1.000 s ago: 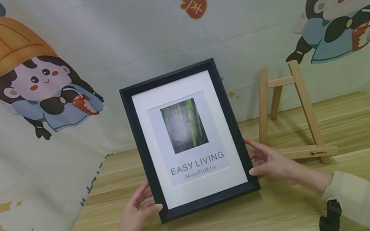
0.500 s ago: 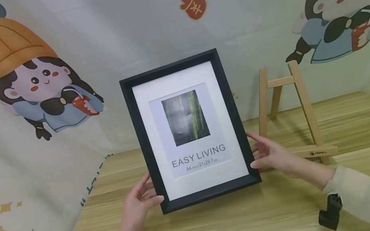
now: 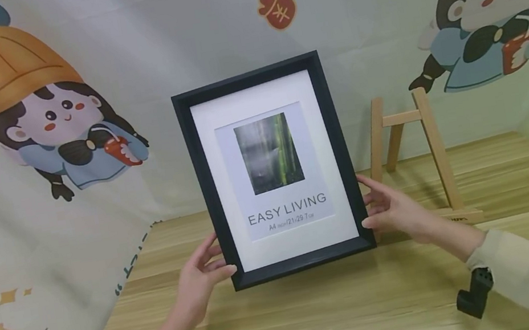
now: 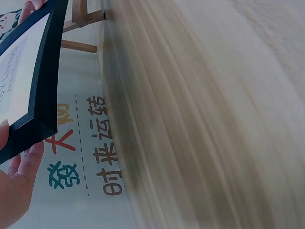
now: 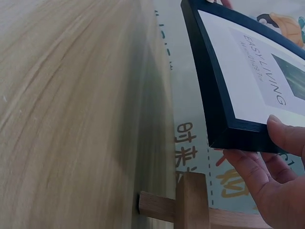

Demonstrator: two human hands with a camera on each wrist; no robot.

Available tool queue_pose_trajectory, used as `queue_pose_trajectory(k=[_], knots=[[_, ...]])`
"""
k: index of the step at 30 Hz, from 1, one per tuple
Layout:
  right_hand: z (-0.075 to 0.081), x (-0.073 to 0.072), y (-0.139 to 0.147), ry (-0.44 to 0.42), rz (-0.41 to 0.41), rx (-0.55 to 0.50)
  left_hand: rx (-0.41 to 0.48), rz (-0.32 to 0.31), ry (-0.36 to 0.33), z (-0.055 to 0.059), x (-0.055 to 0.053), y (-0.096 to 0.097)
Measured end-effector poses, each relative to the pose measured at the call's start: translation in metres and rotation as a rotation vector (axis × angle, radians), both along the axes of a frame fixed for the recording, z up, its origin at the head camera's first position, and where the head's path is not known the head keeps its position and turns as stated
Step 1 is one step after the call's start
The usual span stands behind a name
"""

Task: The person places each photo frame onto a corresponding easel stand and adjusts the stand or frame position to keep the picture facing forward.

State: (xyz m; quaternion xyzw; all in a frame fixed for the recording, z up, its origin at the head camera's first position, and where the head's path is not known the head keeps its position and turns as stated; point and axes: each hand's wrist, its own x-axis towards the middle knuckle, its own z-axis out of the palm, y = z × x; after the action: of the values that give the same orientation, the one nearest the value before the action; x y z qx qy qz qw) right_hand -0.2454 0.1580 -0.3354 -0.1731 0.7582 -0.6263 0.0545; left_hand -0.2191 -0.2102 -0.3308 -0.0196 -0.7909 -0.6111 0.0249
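Observation:
A black picture frame (image 3: 289, 271) with a white mat and a bamboo print reading "EASY LIVING" is held upright, slightly tilted, above the table. My left hand (image 3: 203, 275) grips its lower left side, thumb on the front and fingers behind. On the opposite side my right hand (image 3: 394, 213) grips the lower right edge the same way. Both wrist views show the frame's bottom edge raised off the wood, with the left hand (image 4: 16, 186) and right hand (image 5: 271, 171) at its corners. Just right of the frame stands a small wooden easel (image 3: 440, 160), its ledge partly hidden behind my right hand.
The wood-grain table (image 3: 320, 318) runs back to a pale cloth backdrop (image 3: 201, 25) printed with cartoon figures and characters. A black device (image 3: 474, 293) is strapped at the right sleeve. In the right wrist view the easel leg (image 5: 192, 200) stands near the hand.
Both hands have lifted the picture frame higher and slightly to the right. It now covers more of the backdrop and the right hand hides more of the easel's ledge.

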Motion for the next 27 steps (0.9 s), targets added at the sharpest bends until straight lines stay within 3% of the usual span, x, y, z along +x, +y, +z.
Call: queue_pose_trajectory(k=[10,27], knots=[[0.007,-0.001,0.010,0.042,-0.032,0.030,0.017,-0.040,0.018,0.006,-0.010,0.010],[0.011,-0.002,0.029,0.043,-0.045,0.014,0.024,-0.062,0.054,0.007,-0.024,0.029]])
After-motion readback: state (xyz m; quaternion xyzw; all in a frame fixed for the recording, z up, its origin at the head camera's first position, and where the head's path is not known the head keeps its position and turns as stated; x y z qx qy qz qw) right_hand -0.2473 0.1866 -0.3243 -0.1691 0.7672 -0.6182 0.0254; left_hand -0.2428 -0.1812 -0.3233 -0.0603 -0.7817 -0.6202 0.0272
